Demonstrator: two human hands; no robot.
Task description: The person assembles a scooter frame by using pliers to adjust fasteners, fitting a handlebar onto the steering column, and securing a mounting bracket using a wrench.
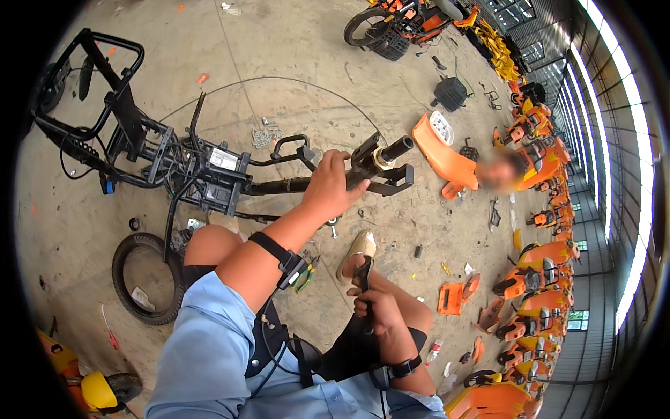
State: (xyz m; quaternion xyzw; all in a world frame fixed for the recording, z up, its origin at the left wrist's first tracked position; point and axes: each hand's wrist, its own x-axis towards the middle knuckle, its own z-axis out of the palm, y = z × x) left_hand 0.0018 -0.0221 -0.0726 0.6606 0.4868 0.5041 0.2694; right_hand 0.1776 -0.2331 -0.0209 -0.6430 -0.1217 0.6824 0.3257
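Observation:
A stripped black scooter frame (209,174) lies on the concrete floor in front of me, its steering end (382,166) pointing right. My left hand (329,187) is wrapped round the frame just behind that end, where a short dark tube and a forked bracket stick out. Lower down, near my knee, my right hand (380,312) is closed round a long black hand tool (364,272) held upright; its exact kind I cannot make out. Pliers (306,275) with green-and-red handles lie beside my left forearm, and a small wrench (333,226) is on the floor below the frame.
A black tyre (120,279) lies at the left by my leg. Small metal parts (266,136) are heaped beyond the frame, near a long cable (279,77). Orange panels (450,299) litter the right side. Beyond stand rows of orange scooters (537,276) and another person (501,171).

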